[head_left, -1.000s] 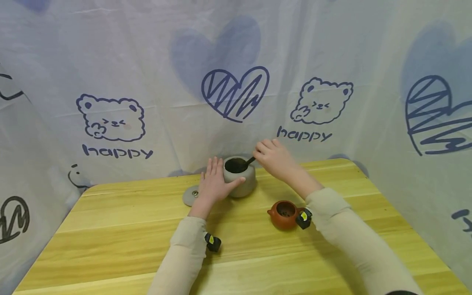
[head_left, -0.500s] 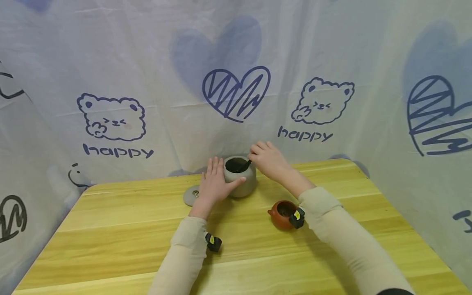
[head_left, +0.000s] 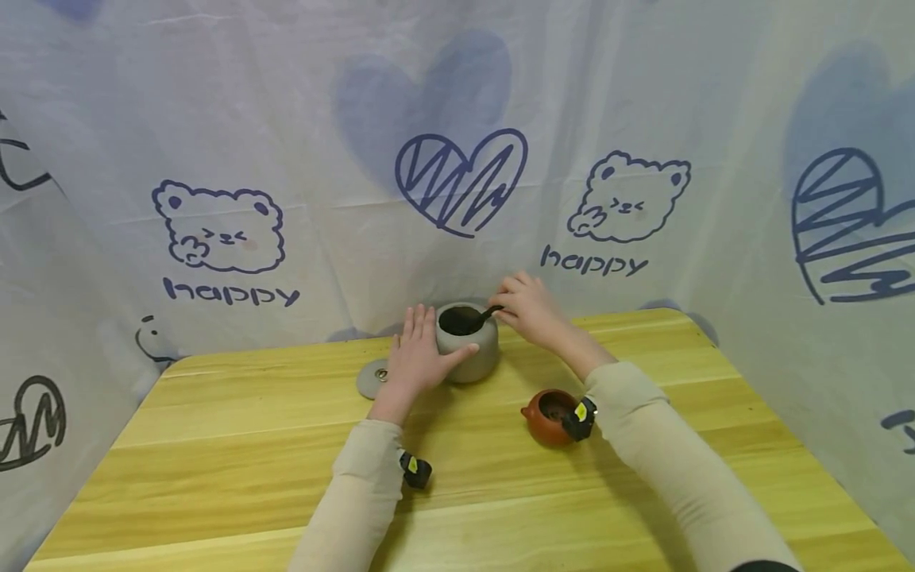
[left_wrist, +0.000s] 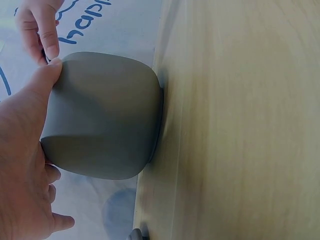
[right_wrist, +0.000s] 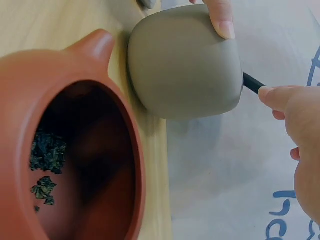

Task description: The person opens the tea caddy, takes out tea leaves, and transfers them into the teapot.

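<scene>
A grey lidless jar (head_left: 477, 361) stands at the back of the table, dark inside. My left hand (head_left: 417, 359) rests against its left side, fingers straight and spread, with the thumb across the near side; in the right wrist view that thumb touches the wall by the rim. Above the jar's right rim my right hand (head_left: 530, 310) pinches the slim handle of a black tea scoop (head_left: 489, 314), whose far end dips into the jar. The handle (right_wrist: 253, 83) also shows in the right wrist view. A reddish-brown teapot (head_left: 541, 429) with its top uncovered sits nearer me, below my right forearm.
Dark curled tea leaves (right_wrist: 48, 152) lie inside the teapot. The grey round lid (head_left: 369, 380) with a small metal ring is flat on the wooden table (head_left: 236, 461), left of the jar. A printed cloth (head_left: 322, 159) hangs right behind the table's back edge.
My right hand first shifted left toward the jar, then slightly back right, and more of the scoop's handle shows now. My left hand stays on the jar; the teapot has not moved.
</scene>
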A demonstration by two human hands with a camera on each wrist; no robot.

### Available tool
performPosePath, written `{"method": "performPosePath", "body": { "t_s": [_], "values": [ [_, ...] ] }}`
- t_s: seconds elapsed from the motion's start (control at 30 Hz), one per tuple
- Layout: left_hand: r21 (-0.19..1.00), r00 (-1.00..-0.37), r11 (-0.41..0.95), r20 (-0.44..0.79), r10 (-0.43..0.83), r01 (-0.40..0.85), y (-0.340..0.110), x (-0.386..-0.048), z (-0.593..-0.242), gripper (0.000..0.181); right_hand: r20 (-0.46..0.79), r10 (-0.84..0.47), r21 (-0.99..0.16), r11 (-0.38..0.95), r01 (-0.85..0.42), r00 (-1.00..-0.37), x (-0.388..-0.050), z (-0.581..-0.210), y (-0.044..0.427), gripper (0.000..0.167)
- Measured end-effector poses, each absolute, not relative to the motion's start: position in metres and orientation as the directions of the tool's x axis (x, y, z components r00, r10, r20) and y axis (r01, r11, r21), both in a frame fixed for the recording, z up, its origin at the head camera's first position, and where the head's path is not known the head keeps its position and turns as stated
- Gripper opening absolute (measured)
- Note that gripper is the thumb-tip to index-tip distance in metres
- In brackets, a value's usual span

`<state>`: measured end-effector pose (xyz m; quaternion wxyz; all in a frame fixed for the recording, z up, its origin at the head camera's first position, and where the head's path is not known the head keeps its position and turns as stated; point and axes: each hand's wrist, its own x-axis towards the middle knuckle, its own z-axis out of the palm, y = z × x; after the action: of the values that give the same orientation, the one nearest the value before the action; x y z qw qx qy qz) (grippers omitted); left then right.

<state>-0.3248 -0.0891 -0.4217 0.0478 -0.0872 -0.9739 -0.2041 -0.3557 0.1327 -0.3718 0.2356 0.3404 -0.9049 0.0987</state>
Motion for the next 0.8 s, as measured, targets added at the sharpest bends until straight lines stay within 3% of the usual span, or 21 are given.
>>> {"method": "performPosePath", "body": {
  "t_s": [0.3,0.8],
  "values": [
    [0.395,-0.981,0.900,0.124,0.147,0.185,-0.088,-0.323,-0.421,0.111,0.486,-0.491,-0.188,0.749,-0.636,-0.723,-0.359,-0.380,0.138,0.019],
    [0.413,-0.980,0.891,0.135,0.145,0.189,-0.087,-0.322,-0.421,0.112,0.500,-0.418,-0.281,0.750,-0.598,-0.759,-0.355,-0.375,0.156,0.020]
  ]
}}
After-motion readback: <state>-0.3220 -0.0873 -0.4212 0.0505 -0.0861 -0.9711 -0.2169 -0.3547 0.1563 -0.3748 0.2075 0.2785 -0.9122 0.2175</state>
